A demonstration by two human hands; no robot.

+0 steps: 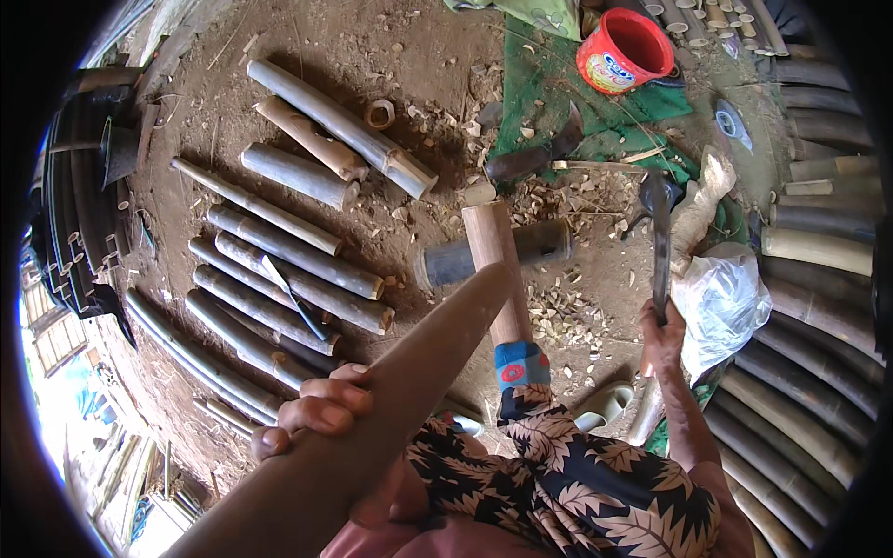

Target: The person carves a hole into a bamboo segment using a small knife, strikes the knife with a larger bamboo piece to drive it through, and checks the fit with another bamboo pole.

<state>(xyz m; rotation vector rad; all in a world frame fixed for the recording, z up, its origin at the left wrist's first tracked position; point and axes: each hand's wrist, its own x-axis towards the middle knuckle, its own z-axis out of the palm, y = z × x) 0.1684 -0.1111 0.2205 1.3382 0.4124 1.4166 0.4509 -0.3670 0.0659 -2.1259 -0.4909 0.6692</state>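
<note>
My left hand is wrapped round a thick brown bamboo pole, which slants from the lower left towards the middle. Its far end overlaps a light brown wooden post in view; whether they touch I cannot tell. Blue cloth with a red mark covers the post's near end. Beneath the post a dark bamboo piece lies crosswise on the ground. At the right, my right hand is closed on a machete, its dark blade pointing away from me. The machete is apart from the pole.
Cut bamboo lengths lie on the dirt at left, a knife across them. Wood chips litter the middle. A red bucket stands on green cloth. A clear plastic bag lies near stacked bamboo at right.
</note>
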